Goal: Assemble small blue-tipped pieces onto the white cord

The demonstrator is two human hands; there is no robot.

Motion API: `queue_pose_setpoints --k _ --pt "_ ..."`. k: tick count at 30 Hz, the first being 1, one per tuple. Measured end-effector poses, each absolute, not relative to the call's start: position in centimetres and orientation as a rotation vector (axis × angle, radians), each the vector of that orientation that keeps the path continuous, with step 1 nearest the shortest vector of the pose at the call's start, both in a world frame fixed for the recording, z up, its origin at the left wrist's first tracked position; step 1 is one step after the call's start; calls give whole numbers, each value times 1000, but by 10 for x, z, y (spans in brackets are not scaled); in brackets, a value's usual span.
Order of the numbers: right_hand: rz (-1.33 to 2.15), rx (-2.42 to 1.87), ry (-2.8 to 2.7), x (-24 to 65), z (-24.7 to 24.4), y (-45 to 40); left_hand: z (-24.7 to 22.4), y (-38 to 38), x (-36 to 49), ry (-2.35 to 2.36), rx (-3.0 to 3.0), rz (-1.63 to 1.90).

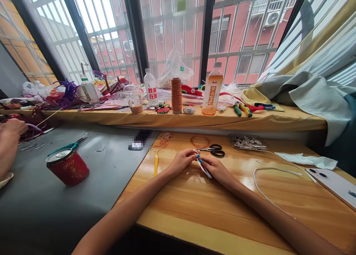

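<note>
Over the middle of the wooden table (178, 210), my left hand (183, 161) and my right hand (213, 166) meet, fingertips pinched close together. Between them is a white cord (204, 169), its loose ends hanging down toward the tabletop. Both hands have closed fingers on it, and blue shows at the fingertips. Scissors with black handles (217, 150) lie just beyond my right hand. A coil of thin orange cord (199, 140) rests behind my hands. To the left of my left forearm lies a yellow tool (156, 163).
A red can (68, 166) and teal scissors (65, 147) are on the grey table at left, near another person's hand (12, 127). At right are a phone (335, 186), a white cable (257, 184), tissue (306, 159) and a plastic tray (247, 141). Bottles stand on the sill.
</note>
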State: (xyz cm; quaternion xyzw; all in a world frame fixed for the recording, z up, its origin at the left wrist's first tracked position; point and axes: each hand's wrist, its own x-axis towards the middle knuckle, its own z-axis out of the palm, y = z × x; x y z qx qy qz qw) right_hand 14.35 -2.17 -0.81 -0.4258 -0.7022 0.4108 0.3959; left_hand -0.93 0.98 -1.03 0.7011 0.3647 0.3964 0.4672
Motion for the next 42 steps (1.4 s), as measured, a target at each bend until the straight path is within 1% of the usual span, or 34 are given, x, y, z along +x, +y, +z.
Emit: queue_pose_setpoints --k 5,10,15,22,27,31,42 --pt "1039 -1076 -1825 143 -7 -23 -10 10 -9 928 1791 865" --pt "1134 -1026 -1777 143 -10 -22 -10 9 -7 991 1816 970" --pt "1206 -1070 -1627 143 -14 -20 -8 5 -8 925 1845 1075" --pt "1274 -1131 -1538 144 -11 -20 -10 11 -11 863 1548 1285" --pt "1278 -1157 -1534 143 -8 -23 -12 10 -10 829 1402 1246" --pt "1290 -1152 -1552 143 -8 -24 -10 8 -10 844 1341 1320" --pt "1378 -1113 -1659 144 -9 -22 -7 7 -10 769 1425 1365"
